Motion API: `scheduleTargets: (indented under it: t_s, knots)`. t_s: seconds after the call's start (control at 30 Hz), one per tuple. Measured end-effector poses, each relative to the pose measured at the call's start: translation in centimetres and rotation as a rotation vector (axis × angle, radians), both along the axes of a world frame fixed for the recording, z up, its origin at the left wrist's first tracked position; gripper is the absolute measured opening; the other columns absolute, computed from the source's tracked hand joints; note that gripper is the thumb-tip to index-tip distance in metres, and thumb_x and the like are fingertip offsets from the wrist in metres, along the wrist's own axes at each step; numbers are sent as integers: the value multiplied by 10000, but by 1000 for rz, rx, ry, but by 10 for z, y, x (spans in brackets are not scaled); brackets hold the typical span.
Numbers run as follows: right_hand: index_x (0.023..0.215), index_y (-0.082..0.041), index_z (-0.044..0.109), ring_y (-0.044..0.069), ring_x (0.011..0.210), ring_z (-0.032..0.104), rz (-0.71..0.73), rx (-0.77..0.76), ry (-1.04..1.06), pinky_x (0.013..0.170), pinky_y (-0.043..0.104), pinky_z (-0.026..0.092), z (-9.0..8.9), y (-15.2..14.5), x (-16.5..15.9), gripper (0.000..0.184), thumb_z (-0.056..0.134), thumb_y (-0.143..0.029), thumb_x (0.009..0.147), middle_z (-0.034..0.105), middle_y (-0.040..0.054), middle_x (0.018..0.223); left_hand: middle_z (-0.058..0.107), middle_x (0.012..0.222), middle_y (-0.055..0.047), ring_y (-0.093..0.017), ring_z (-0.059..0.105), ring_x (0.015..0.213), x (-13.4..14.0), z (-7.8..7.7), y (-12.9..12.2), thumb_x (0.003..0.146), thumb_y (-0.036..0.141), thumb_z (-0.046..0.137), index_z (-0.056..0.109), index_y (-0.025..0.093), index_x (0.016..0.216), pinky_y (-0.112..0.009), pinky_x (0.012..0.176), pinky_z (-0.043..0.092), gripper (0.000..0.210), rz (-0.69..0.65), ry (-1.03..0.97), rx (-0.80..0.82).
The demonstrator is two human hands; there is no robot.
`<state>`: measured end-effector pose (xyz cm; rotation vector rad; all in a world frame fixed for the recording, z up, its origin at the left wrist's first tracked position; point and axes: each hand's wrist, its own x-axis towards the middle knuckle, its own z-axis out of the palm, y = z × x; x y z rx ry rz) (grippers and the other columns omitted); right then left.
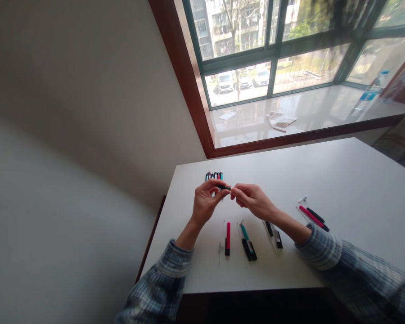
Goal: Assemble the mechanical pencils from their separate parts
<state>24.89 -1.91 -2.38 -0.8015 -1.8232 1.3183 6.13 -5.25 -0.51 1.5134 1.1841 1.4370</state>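
Above the white table, my left hand (204, 204) is closed with thumb and fingers around a short black pen part (224, 186). My right hand (256, 199) pinches at that part's right end; whatever lies between its fingertips is too small to make out. Behind my left hand is a row of several assembled pens (214, 174), partly covered by the fingers. Nearer me lie a pink pen barrel (228, 230) with a black end, a teal barrel (245, 231) beside black pieces, and a black barrel (269, 228) partly below my right wrist. Thin refills (220, 254) lie alongside.
On the right, another pink barrel (310, 216) lies beside a black piece (315, 214), with a small clear part (303, 199) behind. The white table (364, 189) meets a window sill bearing a cloth (281, 120) and a bottle (371, 92). A wall (87, 135) stands left.
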Motion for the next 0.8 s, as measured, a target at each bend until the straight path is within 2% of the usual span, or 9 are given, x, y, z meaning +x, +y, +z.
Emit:
scheduleTargets:
  t_s: [0.1, 0.17, 0.23, 0.33, 0.43, 0.63, 0.8]
  knots:
    - [876, -204, 708, 122, 561, 517, -36, 159, -150, 599, 257, 414, 1, -7, -1, 274, 596, -417, 1005, 599, -34, 606, 758, 959, -62, -187, 704, 862, -6, -2, 5, 795, 392, 849, 702, 203, 944, -334, 804, 583, 282, 53, -192, -8]
    - [894, -219, 732, 135, 623, 567, 14, 307, -225, 647, 269, 446, 3, -11, -1, 133, 684, -327, 956, 663, -16, 686, 731, 1006, -51, -169, 691, 898, -11, -1, 7, 847, 390, 787, 684, 221, 969, -305, 804, 574, 233, 115, -264, 1]
    - [914, -232, 760, 159, 744, 628, 177, 424, -248, 717, 284, 489, 6, -16, -1, 48, 724, -262, 926, 719, 15, 810, 700, 1027, -41, -162, 686, 940, -16, -1, 9, 896, 381, 706, 656, 236, 1016, -283, 804, 567, 195, 146, -281, -21]
    - [971, -255, 790, 188, 893, 650, 422, 534, -289, 787, 302, 517, 8, -24, -1, 80, 754, -229, 904, 740, 35, 933, 663, 978, -18, -159, 699, 938, -19, -3, 11, 911, 342, 616, 603, 246, 1087, -278, 799, 565, 201, 147, -259, -96]
    - [984, -264, 803, 193, 916, 639, 526, 596, -345, 779, 303, 518, 9, -30, -1, 101, 773, -235, 892, 734, 39, 961, 626, 921, 0, -151, 708, 865, -19, -7, 11, 876, 285, 571, 564, 237, 1112, -278, 772, 568, 241, 174, -250, -146]
    - [997, -273, 812, 190, 924, 616, 553, 678, -386, 786, 301, 502, 4, -31, -1, 104, 770, -238, 909, 729, 33, 997, 587, 894, 17, -127, 689, 773, -16, -10, 13, 837, 209, 511, 548, 226, 1138, -284, 758, 583, 304, 241, -237, -111]
    - [980, -262, 810, 195, 950, 611, 569, 690, -391, 795, 304, 501, 2, -31, -2, 77, 763, -243, 922, 737, 30, 1020, 579, 864, 12, -136, 686, 788, -13, -6, 13, 802, 191, 522, 555, 209, 993, -279, 741, 575, 195, 234, -239, -121]
